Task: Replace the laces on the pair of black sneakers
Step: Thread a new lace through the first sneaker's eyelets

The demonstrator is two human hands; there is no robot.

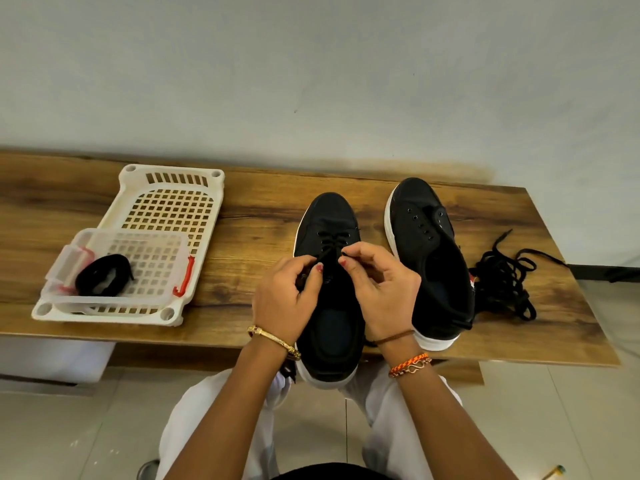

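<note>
With the left hand (287,292) and right hand (377,289) each pinching a lace end (325,256) over the near sneaker (329,237) on the desk (259,230), uneven pulling could leave lopsided ends or skip an eyelet.

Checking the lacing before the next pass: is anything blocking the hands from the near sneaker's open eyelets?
Nothing visible does. The left hand and right hand each pinch the black lace directly over the near black white-soled sneaker.
</note>
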